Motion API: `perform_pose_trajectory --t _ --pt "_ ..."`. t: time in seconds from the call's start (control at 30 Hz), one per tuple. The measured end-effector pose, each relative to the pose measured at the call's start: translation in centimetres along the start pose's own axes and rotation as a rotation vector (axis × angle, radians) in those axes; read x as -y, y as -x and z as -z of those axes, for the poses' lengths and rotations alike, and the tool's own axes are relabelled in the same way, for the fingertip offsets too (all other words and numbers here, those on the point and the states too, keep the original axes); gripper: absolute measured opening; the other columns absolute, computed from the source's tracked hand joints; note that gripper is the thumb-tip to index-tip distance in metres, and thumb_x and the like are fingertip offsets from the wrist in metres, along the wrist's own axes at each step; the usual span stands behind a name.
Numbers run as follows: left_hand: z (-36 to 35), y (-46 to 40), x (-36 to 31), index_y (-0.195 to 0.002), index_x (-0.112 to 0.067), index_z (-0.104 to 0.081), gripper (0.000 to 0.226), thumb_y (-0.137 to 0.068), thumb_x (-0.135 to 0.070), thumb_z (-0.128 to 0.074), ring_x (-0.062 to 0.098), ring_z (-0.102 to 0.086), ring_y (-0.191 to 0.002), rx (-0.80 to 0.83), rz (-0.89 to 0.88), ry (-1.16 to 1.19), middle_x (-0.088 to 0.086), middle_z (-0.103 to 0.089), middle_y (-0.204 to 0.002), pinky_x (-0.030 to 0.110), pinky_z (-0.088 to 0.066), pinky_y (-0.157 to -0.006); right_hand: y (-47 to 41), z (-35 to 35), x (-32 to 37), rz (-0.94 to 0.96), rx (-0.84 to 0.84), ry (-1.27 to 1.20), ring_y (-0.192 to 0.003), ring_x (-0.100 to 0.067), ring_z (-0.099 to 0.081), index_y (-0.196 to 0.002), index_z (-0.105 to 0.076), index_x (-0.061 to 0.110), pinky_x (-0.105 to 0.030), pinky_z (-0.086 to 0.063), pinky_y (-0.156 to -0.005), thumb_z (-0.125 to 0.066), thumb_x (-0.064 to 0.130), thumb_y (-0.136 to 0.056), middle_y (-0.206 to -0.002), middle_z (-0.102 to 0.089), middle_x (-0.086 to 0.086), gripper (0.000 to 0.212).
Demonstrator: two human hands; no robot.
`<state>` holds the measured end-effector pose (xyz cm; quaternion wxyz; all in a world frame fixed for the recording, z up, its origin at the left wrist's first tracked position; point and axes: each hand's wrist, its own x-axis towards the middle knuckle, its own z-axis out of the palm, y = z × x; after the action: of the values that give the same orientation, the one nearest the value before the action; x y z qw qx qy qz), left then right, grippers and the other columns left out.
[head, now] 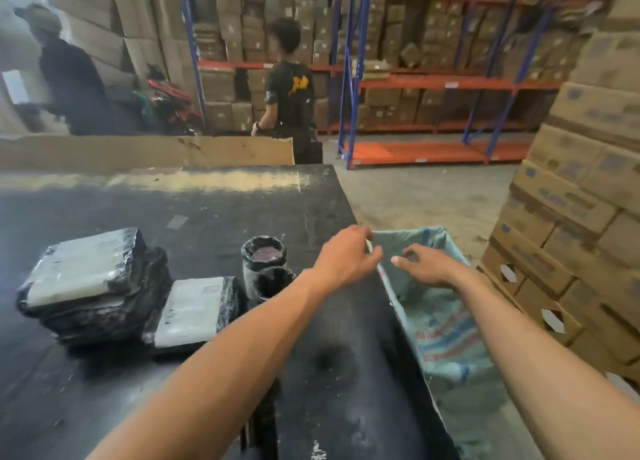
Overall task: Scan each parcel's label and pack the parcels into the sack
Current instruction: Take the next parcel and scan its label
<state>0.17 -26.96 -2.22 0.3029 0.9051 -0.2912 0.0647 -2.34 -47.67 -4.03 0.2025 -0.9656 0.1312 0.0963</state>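
A pale green woven sack (446,324) with red and blue stripes hangs open along the right edge of the black table (214,213). My left hand (346,255) pinches the sack's near rim at the table corner. My right hand (427,265) hovers over the sack's mouth with fingers curled and apart, holding nothing. On the table's left lies a stack of black-wrapped parcels (90,286) with a white label on top. A flatter black parcel (195,310) with a white label lies beside it. A black cylindrical parcel (265,262) stands behind that one.
Stacked cardboard cartons (585,199) rise close on the right of the sack. A cardboard sheet (145,151) stands along the table's far edge. Two people (291,92) stand beyond the table, in front of blue and orange shelving (433,85) full of boxes.
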Motion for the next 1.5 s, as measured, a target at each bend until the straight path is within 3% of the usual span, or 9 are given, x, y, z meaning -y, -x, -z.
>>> perform_pose_trajectory --t 0.2,0.6,0.77,0.93,1.03,1.1,1.23,1.37,1.5 --pt "9.0 3.2 4.7 -0.117 -0.011 -0.064 0.039 -0.095 -0.041 -0.054 0.026 -0.062 -0.105 -0.055 -0.026 -0.183 0.007 -0.065 -0.114 0.043 -0.053 -0.089 3.8 1.7 7.9 0.100 -0.114 -0.001 -0.136 -0.031 -0.057 -0.148 -0.054 0.018 -0.039 -0.045 -0.110 -0.054 0.064 -0.100 -0.149 -0.060 -0.012 0.067" --pt "15.7 13.1 18.3 -0.125 -0.004 -0.055 0.046 -0.097 -0.041 -0.054 0.032 -0.056 -0.114 0.012 0.450 -0.300 0.016 -0.058 -0.126 0.042 -0.049 -0.094 8.2 -1.7 23.9 0.416 -0.033 0.019 -0.109 -0.022 -0.062 -0.141 -0.053 0.028 -0.037 -0.046 -0.087 -0.051 0.068 -0.099 -0.109 -0.062 0.006 0.058" --pt "12.0 16.2 21.6 -0.142 -0.003 -0.040 0.063 -0.099 -0.048 -0.050 0.039 -0.049 -0.128 0.195 0.609 -0.323 0.024 -0.047 -0.141 0.045 -0.043 -0.102 11.5 -6.4 27.2 0.459 0.212 0.171 -0.098 -0.015 -0.066 -0.129 -0.059 0.035 -0.038 -0.053 -0.083 -0.051 0.071 -0.096 -0.113 -0.066 0.003 0.050" --pt "7.8 17.1 22.9 -0.158 -0.016 -0.021 0.072 -0.102 -0.060 -0.031 0.047 -0.021 -0.142 0.246 0.681 -0.389 0.029 -0.015 -0.158 0.053 -0.024 -0.114 13.0 -14.2 25.7 0.233 0.334 0.387 -0.123 -0.037 -0.065 -0.159 -0.035 0.014 -0.041 -0.052 -0.092 -0.050 0.067 -0.100 -0.152 -0.052 -0.018 0.081" --pt "6.7 17.1 23.3 -0.161 -0.019 -0.016 0.073 -0.102 -0.061 -0.028 0.049 -0.006 -0.148 0.238 0.736 -0.323 0.027 -0.002 -0.163 0.055 -0.010 -0.121 13.2 -17.5 24.1 0.090 0.342 0.222 -0.136 -0.038 -0.057 -0.164 -0.022 0.012 -0.043 -0.051 -0.106 -0.055 0.065 -0.099 -0.158 -0.047 -0.019 0.090" --pt "6.9 17.0 23.3 -0.159 -0.020 -0.020 0.076 -0.099 -0.065 -0.034 0.048 -0.009 -0.148 0.224 0.742 -0.301 0.025 -0.005 -0.163 0.055 -0.011 -0.121 13.3 -18.6 23.3 0.042 0.334 0.033 -0.138 -0.033 -0.054 -0.163 -0.026 0.017 -0.037 -0.049 -0.104 -0.065 0.058 -0.096 -0.157 -0.049 -0.014 0.087" --pt "7.3 17.3 21.8 -0.153 -0.020 -0.028 0.093 -0.083 -0.074 -0.058 0.043 -0.012 -0.145 0.179 0.821 -0.224 0.016 -0.008 -0.162 0.061 -0.022 -0.112 13.5 -19.1 22.3 0.015 0.288 -0.265 -0.107 -0.019 -0.067 -0.135 -0.057 0.030 -0.030 -0.056 -0.079 -0.083 0.035 -0.081 -0.127 -0.069 -0.002 0.060" --pt "7.2 18.1 21.0 -0.158 -0.028 -0.011 0.123 -0.066 -0.073 -0.078 0.041 -0.009 -0.142 0.097 0.956 -0.037 0.013 0.000 -0.158 0.060 -0.036 -0.106 13.6 -17.0 22.2 0.038 0.343 -0.447 -0.095 -0.030 -0.078 -0.108 -0.071 0.027 -0.050 -0.063 -0.091 -0.085 0.024 -0.067 -0.099 -0.081 -0.006 0.043" --pt "7.8 17.8 21.1 -0.158 -0.043 0.004 0.126 -0.066 -0.076 -0.075 0.049 -0.019 -0.135 0.181 1.017 -0.021 0.013 0.012 -0.160 0.054 -0.040 -0.108 13.6 -13.9 22.3 0.104 0.438 -0.656 -0.079 -0.039 -0.076 -0.112 -0.071 0.018 -0.057 -0.063 -0.085 -0.084 0.025 -0.060 -0.103 -0.080 -0.017 0.054"
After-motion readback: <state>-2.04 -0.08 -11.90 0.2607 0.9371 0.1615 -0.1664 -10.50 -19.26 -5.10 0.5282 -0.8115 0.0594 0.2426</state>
